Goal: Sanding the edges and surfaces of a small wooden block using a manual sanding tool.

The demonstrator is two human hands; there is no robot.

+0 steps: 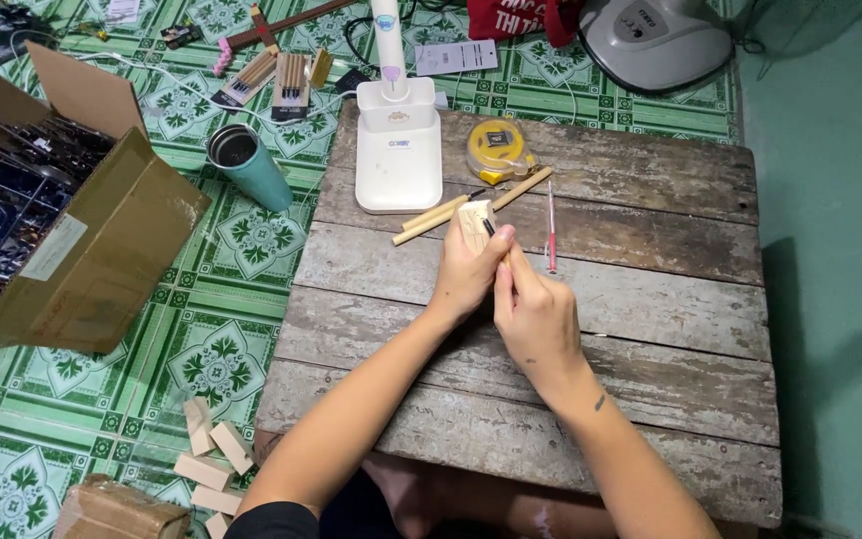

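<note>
- Head view, work in hand: the left hand (466,274) holds a small pale wood block (475,222) upright above the middle of the weathered plank bench (650,299), fingers wrapped round the block's lower part.
- Head view, right hand (531,314): fingers pinched on a slim dark-tipped tool (491,230) whose point rests on the block's face. Whether it is a pen or a blade cannot be told.
- Head view, progress: the block reads as a plain squared blank with no clear shaping or marks. In my judgement the work is at an early stage, with most of it left.
- Head view, far half of the bench: two wooden sticks (436,215) lie just beyond the block, a thin red-tipped rod (551,230) lies just beside the hands toward the right edge, and a yellow tape measure (498,150) sits near the far edge.
- Head view, far left corner: a white desk lamp base (398,160) stands there.
- Head view, floor left of the bench: a teal cup (251,165), an open cardboard box (92,250), and more pale wood offcuts (214,459) near the near left corner.
</note>
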